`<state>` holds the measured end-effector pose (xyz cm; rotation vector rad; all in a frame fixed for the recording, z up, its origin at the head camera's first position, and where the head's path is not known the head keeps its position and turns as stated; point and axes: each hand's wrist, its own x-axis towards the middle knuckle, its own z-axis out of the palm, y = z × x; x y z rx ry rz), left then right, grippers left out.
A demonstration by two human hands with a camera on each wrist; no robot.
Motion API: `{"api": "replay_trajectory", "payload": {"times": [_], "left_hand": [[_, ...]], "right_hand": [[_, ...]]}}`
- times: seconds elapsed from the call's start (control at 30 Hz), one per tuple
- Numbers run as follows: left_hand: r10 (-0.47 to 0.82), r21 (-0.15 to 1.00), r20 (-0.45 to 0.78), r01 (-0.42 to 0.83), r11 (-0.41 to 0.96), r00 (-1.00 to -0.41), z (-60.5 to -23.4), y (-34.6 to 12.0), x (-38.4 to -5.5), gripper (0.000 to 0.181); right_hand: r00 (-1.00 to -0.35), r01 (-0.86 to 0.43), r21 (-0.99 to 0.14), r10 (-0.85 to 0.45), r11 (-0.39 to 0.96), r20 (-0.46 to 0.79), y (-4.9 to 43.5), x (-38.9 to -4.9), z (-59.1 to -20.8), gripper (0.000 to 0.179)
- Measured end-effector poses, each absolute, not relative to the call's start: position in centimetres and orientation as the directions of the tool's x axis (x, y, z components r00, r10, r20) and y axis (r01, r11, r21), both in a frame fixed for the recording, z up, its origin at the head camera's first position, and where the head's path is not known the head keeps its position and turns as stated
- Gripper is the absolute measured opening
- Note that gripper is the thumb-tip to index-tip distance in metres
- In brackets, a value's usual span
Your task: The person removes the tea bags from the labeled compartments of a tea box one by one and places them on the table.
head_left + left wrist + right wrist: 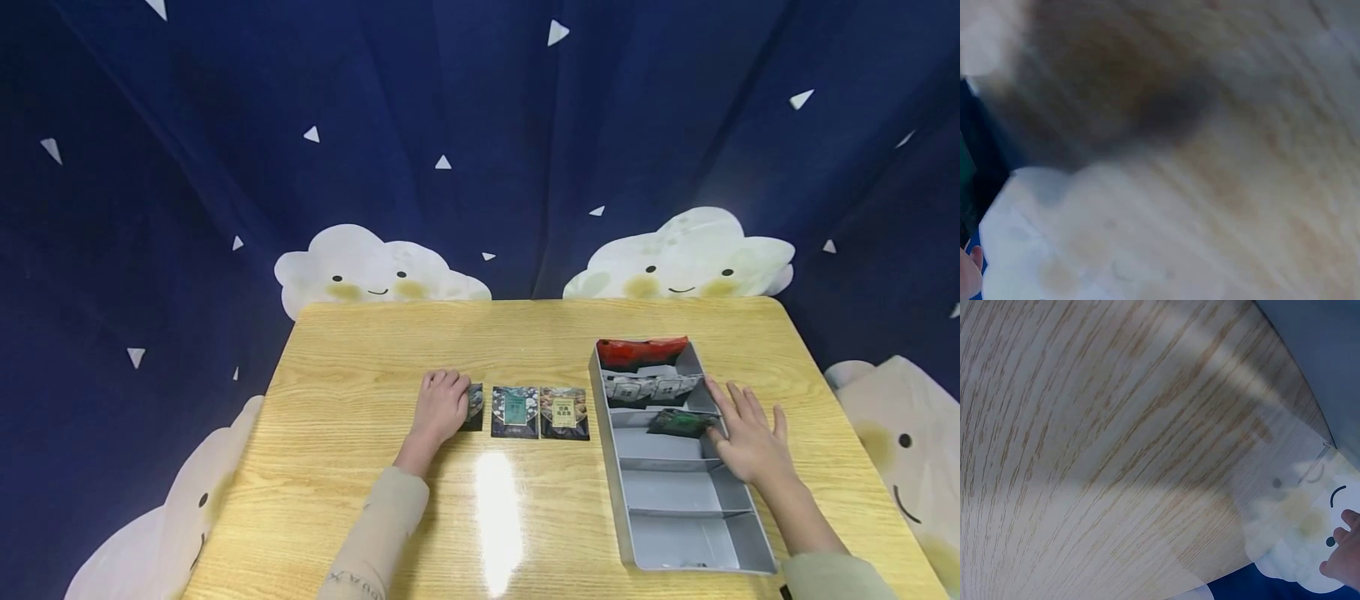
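Observation:
On the wooden table [360, 492], my left hand [442, 406] grips a dark sachet [476, 408], its fingers curled over the left part and hiding it. Right of it lie a sachet with a green label [514, 412] and one with a cream label [564, 412]. My right hand [750, 437] rests spread along the right wall of a grey divided box [617, 500]. Its thumb reaches over that wall beside a dark green sachet [672, 423] in the third compartment from the back. Only fingertips [969, 275] show in the left wrist view.
Red sachets [641, 353] stand in the box's rearmost compartment, with grey-labelled sachets [651, 389] in the one in front. A dark blue curtain [480, 100] with white clouds hangs behind and beside the table.

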<state>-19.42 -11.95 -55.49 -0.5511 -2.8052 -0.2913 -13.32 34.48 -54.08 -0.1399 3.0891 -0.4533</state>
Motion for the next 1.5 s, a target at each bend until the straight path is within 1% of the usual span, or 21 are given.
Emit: {"api": "replay_trajectory", "payload": {"times": [0.17, 0.33, 0.53, 0.67, 1.0, 1.33, 1.5], "left_hand": [[0.334, 0.100, 0.189, 0.356, 0.929, -0.924, -56.6, -12.2, -20.0, 0.025], [0.310, 0.054, 0.131, 0.319, 0.946, -0.942, -57.7, -11.8, -20.3, 0.024], [0.268, 0.063, 0.087, 0.274, 0.960, -0.959, -58.7, -11.0, -20.2, 0.027], [0.250, 0.079, 0.068, 0.255, 0.964, -0.966, -59.3, -10.7, -20.0, 0.029], [0.219, 0.103, 0.077, 0.226, 0.969, -0.973, -60.0, -10.2, -20.0, 0.028], [0.200, 0.086, 0.081, 0.206, 0.975, -0.977, -60.2, -10.0, -20.0, 0.029], [0.182, 0.128, 0.073, 0.190, 0.973, -0.981, -59.6, -9.8, -20.0, 0.029]], "right_hand": [[-0.996, -0.088, -0.285, -0.093, 0.954, -0.004, 34.5, -13.3, -54.1, 0.076], [-0.995, -0.093, -0.286, -0.098, 0.954, -0.001, 34.4, -13.4, -54.0, 0.076], [-0.995, -0.094, -0.283, -0.097, 0.954, 0.001, 34.3, -13.4, -53.8, 0.076], [-0.996, -0.091, -0.282, -0.094, 0.955, 0.002, 34.3, -13.4, -53.9, 0.076], [-0.996, -0.087, -0.280, -0.089, 0.956, 0.006, 34.4, -13.3, -53.9, 0.077], [-0.996, -0.086, -0.283, -0.088, 0.955, 0.006, 34.3, -13.2, -53.8, 0.075], [-0.996, -0.085, -0.283, -0.088, 0.955, 0.003, 34.3, -13.3, -53.9, 0.075]]}}
